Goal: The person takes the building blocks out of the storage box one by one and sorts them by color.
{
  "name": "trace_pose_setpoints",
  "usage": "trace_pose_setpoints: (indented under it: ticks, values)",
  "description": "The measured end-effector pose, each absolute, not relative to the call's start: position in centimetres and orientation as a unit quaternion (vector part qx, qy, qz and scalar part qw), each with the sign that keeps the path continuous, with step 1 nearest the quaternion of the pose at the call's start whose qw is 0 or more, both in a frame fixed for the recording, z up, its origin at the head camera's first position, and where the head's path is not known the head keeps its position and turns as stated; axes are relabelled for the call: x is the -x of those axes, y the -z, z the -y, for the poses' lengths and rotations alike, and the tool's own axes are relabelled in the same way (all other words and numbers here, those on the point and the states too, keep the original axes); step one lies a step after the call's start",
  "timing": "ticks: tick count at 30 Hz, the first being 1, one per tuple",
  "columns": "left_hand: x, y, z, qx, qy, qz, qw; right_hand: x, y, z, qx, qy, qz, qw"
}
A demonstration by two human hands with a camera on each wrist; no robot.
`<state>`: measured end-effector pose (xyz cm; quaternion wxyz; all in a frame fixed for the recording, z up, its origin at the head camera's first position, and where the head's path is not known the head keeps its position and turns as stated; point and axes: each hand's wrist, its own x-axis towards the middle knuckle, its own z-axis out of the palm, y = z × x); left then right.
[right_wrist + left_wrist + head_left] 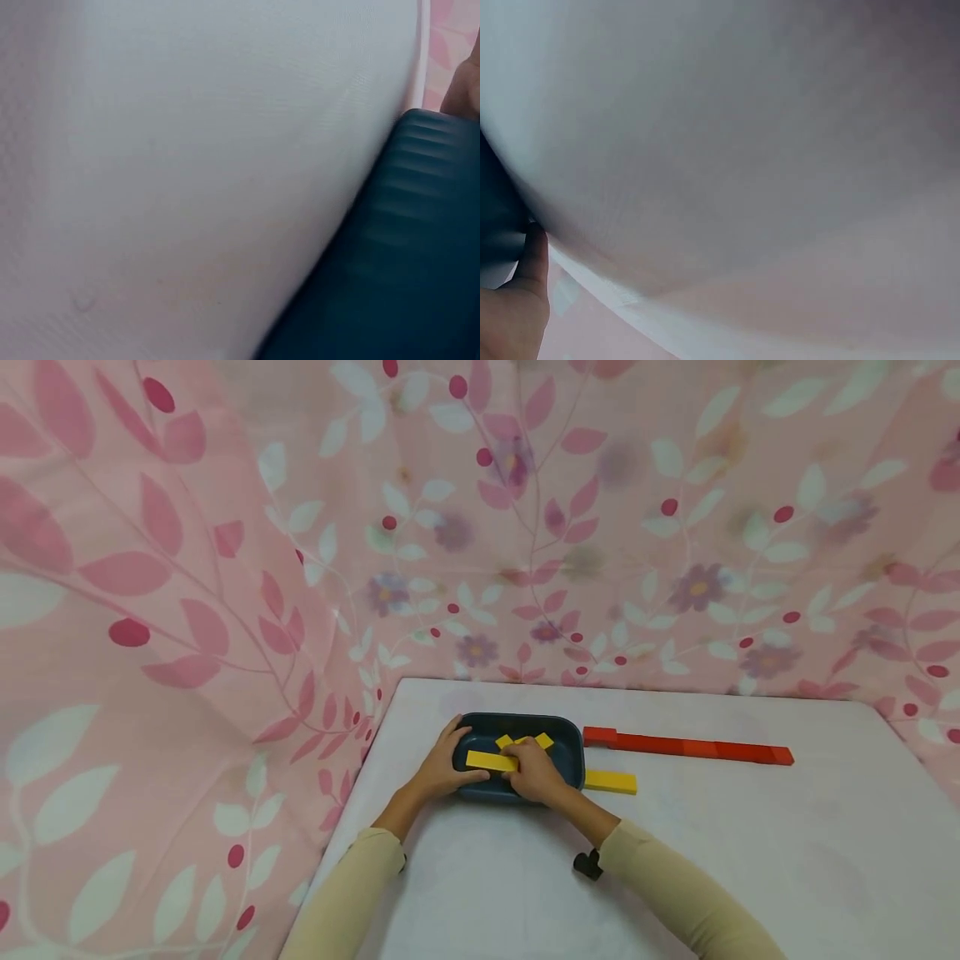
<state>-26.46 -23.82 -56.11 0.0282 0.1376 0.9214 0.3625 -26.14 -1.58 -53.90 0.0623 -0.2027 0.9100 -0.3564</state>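
Note:
A dark blue tray (pixel 558 727) with a raised rim sits on the white table. My left hand (pixel 438 768) grips the tray's left end, fingers at the far corner and thumb toward the near side. In the left wrist view, a finger (pixel 534 259) lies against the tray's dark wall (pixel 499 210). Inside the tray, my right hand (pixel 534 770) pinches the right end of a long yellow block (pixel 486 761). Several yellow pieces (pixel 545 741) lie behind that hand, partly hidden by it. The ribbed tray side (pixel 420 195) fills the lower right of the right wrist view.
Right of the tray, a row of red blocks (pixel 675 746) stretches along the white table (pixel 750 843). A yellow block (pixel 611 782) lies against the tray's right side. By the right forearm is a small black object (pixel 587 864). Pink floral cloth (pixel 600 527) hangs behind and left.

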Motion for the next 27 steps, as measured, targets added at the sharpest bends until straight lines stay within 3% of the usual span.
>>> trace_pose_setpoints:
  ticks: [12, 27]
  values:
    - [26.5, 56.3, 24.1, -0.144, -0.353, -0.924, 0.033, 26.4, 53.7, 1.3, 0.192, 0.357, -0.911, 0.075]
    - [26.5, 56.2, 24.0, -0.145, -0.361, -0.921, 0.030, 27.4, 51.7, -3.7, 0.239, 0.326, -0.913, 0.045]
